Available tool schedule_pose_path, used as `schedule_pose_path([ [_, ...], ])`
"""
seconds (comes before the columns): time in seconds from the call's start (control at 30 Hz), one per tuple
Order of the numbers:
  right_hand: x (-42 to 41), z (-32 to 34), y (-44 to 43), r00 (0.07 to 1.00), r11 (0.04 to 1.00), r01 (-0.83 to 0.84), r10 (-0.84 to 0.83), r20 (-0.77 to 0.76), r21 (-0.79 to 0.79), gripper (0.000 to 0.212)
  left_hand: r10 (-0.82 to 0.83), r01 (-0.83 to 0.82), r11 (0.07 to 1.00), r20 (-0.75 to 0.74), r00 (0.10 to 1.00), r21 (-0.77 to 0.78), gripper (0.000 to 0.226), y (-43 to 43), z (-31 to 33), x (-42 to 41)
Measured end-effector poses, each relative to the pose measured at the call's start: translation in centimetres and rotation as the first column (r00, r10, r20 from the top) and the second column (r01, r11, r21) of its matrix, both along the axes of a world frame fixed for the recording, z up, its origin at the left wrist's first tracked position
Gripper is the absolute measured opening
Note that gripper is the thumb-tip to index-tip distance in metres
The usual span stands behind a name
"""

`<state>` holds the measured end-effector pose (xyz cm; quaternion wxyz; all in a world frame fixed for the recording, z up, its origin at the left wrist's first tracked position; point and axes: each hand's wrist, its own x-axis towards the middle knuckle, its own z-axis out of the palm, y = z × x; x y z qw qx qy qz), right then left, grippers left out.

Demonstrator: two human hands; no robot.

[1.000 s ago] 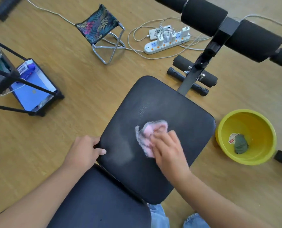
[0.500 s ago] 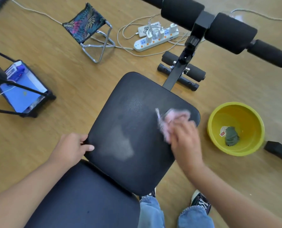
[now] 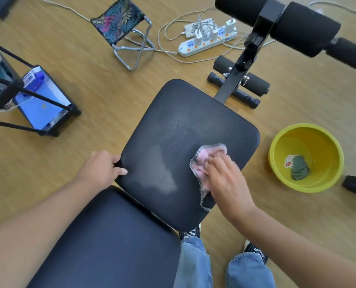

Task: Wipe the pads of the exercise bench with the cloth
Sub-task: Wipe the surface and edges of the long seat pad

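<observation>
The bench's black seat pad fills the middle of the view, with a damp sheen across it. A second black pad lies nearer to me. My right hand presses a crumpled pink cloth onto the seat pad's right side. My left hand grips the seat pad's left edge, thumb on top. Black foam rollers stand on the bench's upright post at the top right.
A yellow basin holding a dark green cloth sits on the wood floor to the right. A power strip with cables, a small folding stool and a tablet on a black stand lie beyond. My shoes and jeans show below.
My right hand has dragged the pink cloth from the pad's far right corner back toward me along the right side. My left hand keeps its hold on the left edge.
</observation>
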<state>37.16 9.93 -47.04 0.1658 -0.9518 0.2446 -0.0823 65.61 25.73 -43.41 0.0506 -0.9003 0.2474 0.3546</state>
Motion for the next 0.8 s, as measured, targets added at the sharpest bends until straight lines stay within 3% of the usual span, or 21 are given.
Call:
schedule_pose_path([
  [0.1,2.2,0.3,7.1,0.929,0.931,-0.366,0.365,0.061,-0.009,0.025,-0.017,0.017,1.000,0.010,1.000,0.025,0.021,-0.6,0.2,0.2],
  [0.13,2.9,0.2,8.8,0.867,0.872,-0.488,0.488,0.100,-0.027,0.035,-0.020,0.019,0.999,0.008,1.000,0.035,0.028,-0.6,0.1,0.2],
  [0.2,4.9,0.0,10.1,0.784,0.786,-0.617,0.617,0.064,-0.027,0.031,-0.034,0.035,0.998,-0.006,0.999,0.044,0.046,-0.6,0.2,0.1],
  [0.27,7.8,-0.2,9.0,0.841,0.839,-0.540,0.539,0.031,0.060,0.022,-0.017,0.018,0.999,-0.021,1.000,0.033,0.037,-0.6,0.4,0.1],
  [0.33,10.7,0.4,6.1,0.941,0.933,-0.324,0.335,-0.048,0.157,0.011,-0.010,0.011,1.000,-0.055,0.998,0.012,0.021,-0.5,0.8,0.1],
  [0.43,15.5,1.8,2.5,0.996,0.991,-0.044,0.052,-0.066,0.123,0.029,0.014,-0.016,1.000,-0.103,0.995,-0.020,0.017,-0.2,0.8,0.4],
  [0.5,18.5,2.5,2.7,0.996,0.987,-0.004,0.019,-0.092,0.159,0.028,0.011,-0.014,0.999,-0.082,0.997,-0.036,0.017,-0.1,0.7,0.5],
  [0.57,20.8,2.1,4.2,0.972,0.973,-0.146,0.175,-0.157,0.178,0.022,0.001,-0.003,0.998,-0.034,0.999,-0.055,0.011,0.1,0.5,0.5],
  [0.67,22.1,1.2,5.4,0.811,0.846,-0.532,0.523,-0.263,0.043,0.032,-0.001,0.003,0.997,0.029,1.000,-0.072,0.013,0.4,0.4,0.5],
  [0.73,22.4,0.5,4.2,0.734,0.763,-0.646,0.617,-0.285,-0.012,0.029,0.019,-0.017,0.997,0.025,1.000,-0.077,0.010,0.5,0.1,0.6],
  [0.8,22.6,0.2,1.7,0.723,0.733,-0.671,0.616,-0.313,-0.107,0.018,0.049,-0.051,0.995,-0.025,0.998,-0.090,0.013,0.6,0.0,0.6],
])
